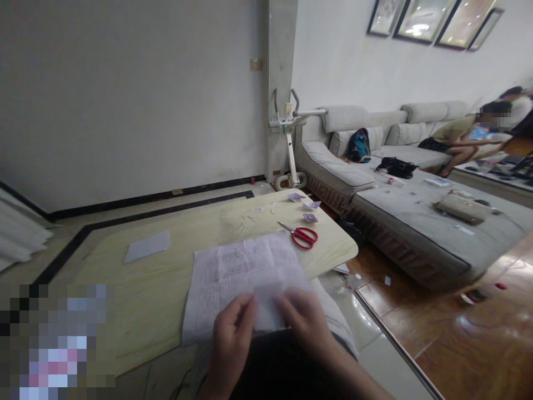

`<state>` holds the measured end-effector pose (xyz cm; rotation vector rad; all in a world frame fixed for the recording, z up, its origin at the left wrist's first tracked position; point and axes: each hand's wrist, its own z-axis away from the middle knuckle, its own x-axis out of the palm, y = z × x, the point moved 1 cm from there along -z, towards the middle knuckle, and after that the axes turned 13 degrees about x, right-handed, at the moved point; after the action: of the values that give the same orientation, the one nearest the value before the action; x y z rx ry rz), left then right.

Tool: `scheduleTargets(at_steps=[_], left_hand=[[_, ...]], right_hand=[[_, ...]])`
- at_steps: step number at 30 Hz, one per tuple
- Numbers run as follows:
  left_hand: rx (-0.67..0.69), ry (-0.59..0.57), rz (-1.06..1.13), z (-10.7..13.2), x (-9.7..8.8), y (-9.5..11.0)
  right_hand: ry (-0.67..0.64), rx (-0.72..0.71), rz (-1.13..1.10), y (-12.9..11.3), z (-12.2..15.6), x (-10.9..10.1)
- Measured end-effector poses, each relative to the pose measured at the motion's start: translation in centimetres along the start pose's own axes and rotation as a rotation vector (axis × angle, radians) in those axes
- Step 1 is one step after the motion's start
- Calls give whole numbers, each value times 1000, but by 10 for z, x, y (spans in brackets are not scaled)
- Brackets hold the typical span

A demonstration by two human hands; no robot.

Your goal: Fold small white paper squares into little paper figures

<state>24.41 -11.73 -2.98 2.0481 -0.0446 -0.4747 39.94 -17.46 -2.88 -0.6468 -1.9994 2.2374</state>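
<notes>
Between my two hands, near the table's front edge, is a small pale piece of paper (267,308). My left hand (234,322) pinches its left side, and my right hand (303,314) has its right side between closed, slightly blurred fingers. Beneath them a large printed sheet (208,278) with creases lies on the yellow table (154,300). Red-handled scissors (303,238) rest beyond the sheet's far right corner, blades partly apart. Several small folded paper shapes (310,218) sit at the far right corner of the table. A stack of plain paper (147,246) lies to the left.
Thin paper scraps (250,218) are scattered at the table's far side. Beyond stand a white exercise machine (290,144) and a grey sofa (400,222) holding a blue backpack (359,145) and bags. People sit at the far right, one a seated person (458,130).
</notes>
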Motion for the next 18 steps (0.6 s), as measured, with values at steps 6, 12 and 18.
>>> scheduleTargets(at_steps=[6, 12, 18], left_hand=[[-114, -82, 15, -2, 1, -1], [36, -187, -24, 0, 6, 7], [71, -196, -31, -1, 6, 8]], right_hand=[[16, 23, -74, -1, -2, -3], [36, 14, -41, -5, -4, -6], [-50, -11, -3, -3, -3, -3]])
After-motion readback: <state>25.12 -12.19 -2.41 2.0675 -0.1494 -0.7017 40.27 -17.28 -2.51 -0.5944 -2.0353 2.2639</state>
